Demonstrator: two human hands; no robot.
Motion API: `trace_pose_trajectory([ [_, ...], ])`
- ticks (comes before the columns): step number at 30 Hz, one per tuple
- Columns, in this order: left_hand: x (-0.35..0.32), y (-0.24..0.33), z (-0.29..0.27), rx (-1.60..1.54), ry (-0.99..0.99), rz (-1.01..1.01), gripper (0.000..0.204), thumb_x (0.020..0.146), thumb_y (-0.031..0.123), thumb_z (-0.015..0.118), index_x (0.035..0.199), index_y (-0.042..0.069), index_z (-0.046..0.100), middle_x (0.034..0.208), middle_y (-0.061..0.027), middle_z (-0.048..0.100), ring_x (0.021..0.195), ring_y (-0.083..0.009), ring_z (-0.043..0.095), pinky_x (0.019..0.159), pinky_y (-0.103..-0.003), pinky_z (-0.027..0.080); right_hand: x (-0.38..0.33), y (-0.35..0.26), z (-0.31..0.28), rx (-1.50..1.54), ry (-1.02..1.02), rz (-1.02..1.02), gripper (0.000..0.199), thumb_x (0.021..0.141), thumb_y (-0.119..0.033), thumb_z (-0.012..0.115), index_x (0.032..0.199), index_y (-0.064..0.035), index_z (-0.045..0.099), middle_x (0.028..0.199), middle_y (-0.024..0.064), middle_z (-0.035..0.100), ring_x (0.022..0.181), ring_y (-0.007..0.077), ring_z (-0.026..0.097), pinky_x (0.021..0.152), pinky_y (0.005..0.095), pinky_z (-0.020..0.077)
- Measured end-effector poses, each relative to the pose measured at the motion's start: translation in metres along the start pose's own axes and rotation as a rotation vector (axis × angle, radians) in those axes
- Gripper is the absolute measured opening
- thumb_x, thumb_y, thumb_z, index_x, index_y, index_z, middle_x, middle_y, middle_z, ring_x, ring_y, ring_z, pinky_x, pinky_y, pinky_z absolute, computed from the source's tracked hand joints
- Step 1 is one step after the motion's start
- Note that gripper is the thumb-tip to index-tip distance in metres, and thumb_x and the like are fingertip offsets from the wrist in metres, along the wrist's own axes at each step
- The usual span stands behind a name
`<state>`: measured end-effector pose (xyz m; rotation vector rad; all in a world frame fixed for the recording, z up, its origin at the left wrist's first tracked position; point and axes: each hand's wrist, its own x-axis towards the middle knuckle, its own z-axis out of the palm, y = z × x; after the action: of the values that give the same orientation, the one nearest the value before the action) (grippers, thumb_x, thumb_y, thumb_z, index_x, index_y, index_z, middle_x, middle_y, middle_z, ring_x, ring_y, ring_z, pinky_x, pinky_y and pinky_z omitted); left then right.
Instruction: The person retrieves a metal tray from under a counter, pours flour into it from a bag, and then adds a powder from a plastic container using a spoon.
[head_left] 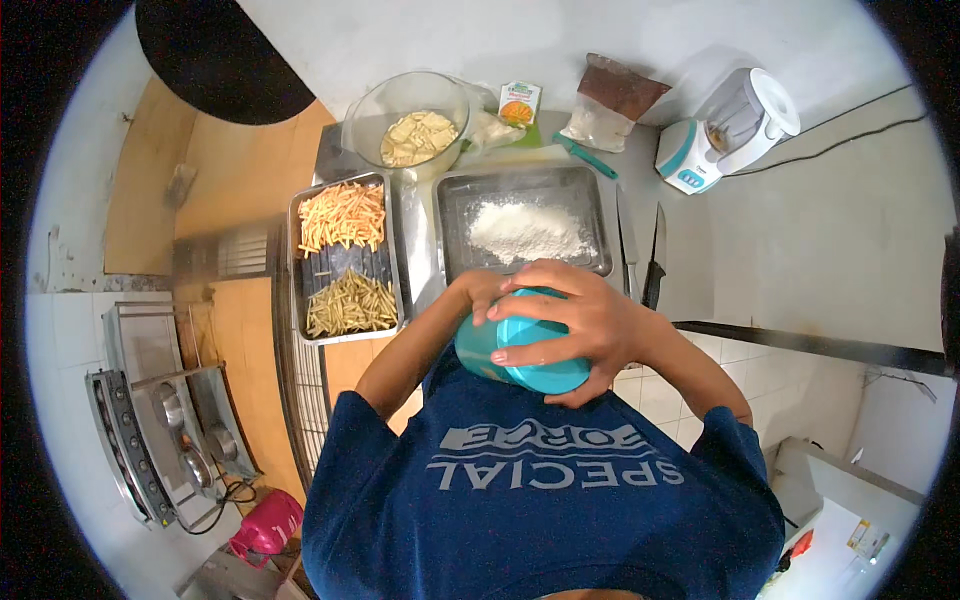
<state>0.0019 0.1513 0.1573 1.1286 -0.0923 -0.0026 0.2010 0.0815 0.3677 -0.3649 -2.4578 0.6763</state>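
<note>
A teal plastic tub [480,350] is tilted against my chest, its lighter teal lid [552,376] facing right. My left hand [484,289] is closed round the tub's far side, its fingers partly hidden. Spread across the lid, my right hand [590,318] grips it by the rim, thumb on the near edge. Just beyond my hands lies a metal tray [455,190] with a heap of white powder [528,232] in it. What the tub holds cannot be seen.
At left, another tray [318,262] carries orange and pale green cut sticks. Behind stand a glass bowl [362,115] of pale slices, a small carton [519,103], a powder bag [600,115] and a blender [690,160]. Two knives [654,270] and a teal-handled tool [590,158] lie right.
</note>
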Motion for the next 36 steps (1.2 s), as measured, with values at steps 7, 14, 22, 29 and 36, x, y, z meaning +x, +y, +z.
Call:
trace_pose_trajectory([
  [7, 0.036, 0.038, 0.026, -0.06, 0.532, 0.35, 0.046, 0.083, 0.02, 0.068, 0.125, 0.004, 0.055, 0.129, -0.0143, 0.055, 0.12, -0.0269, 0.055, 0.104, -0.044, 0.046, -0.021, -0.009, -0.006, -0.05, 0.034, 0.188, 0.074, 0.052, -0.035, 0.086, 0.124, -0.0325, 0.067, 0.13, 0.0081, 0.059, 0.113, 0.0377, 0.057, 0.078, 0.046, 0.0554],
  [14, 0.011, 0.034, 0.007, -0.162, 1.187, 0.935, 0.032, 0.059, -0.016, 0.037, 0.079, 0.003, 0.053, 0.063, -0.0001, 0.041, 0.056, -0.0141, 0.039, 0.06, -0.032, 0.046, -0.037, -0.013, 0.001, -0.167, 0.126, 0.32, 0.076, 0.052, -0.034, 0.087, 0.124, -0.0287, 0.064, 0.131, 0.0065, 0.06, 0.111, 0.0373, 0.058, 0.079, 0.0453, 0.0561],
  [22, 0.006, 0.019, 0.028, -0.056, 1.307, 0.66, 0.02, 0.067, -0.013, 0.045, 0.074, 0.001, 0.057, 0.08, -0.0051, 0.054, 0.071, -0.0173, 0.052, 0.066, -0.032, 0.048, -0.046, -0.012, 0.006, -0.248, 0.123, 0.431, 0.078, 0.05, -0.033, 0.086, 0.125, -0.028, 0.063, 0.132, 0.0085, 0.059, 0.112, 0.0383, 0.059, 0.08, 0.0464, 0.0563],
  [29, 0.007, 0.042, 0.043, 0.116, 1.447, 0.553, 0.028, 0.083, -0.002, 0.046, 0.073, -0.007, 0.071, 0.136, -0.0147, 0.061, 0.103, -0.0228, 0.067, 0.09, -0.038, 0.055, -0.046, -0.013, 0.008, -0.293, 0.195, 0.454, 0.079, 0.05, -0.032, 0.084, 0.126, -0.0274, 0.063, 0.13, 0.0099, 0.06, 0.111, 0.0397, 0.059, 0.08, 0.0464, 0.0564],
  [36, -0.011, 0.026, 0.043, 0.177, 1.615, 0.369, 0.028, 0.088, 0.006, 0.05, 0.082, -0.007, 0.074, 0.121, -0.0148, 0.069, 0.093, -0.0189, 0.069, 0.098, -0.04, 0.049, -0.046, -0.012, 0.011, -0.317, 0.222, 0.452, 0.08, 0.05, -0.032, 0.083, 0.127, -0.0265, 0.063, 0.131, 0.0108, 0.059, 0.111, 0.0403, 0.06, 0.08, 0.0467, 0.0563],
])
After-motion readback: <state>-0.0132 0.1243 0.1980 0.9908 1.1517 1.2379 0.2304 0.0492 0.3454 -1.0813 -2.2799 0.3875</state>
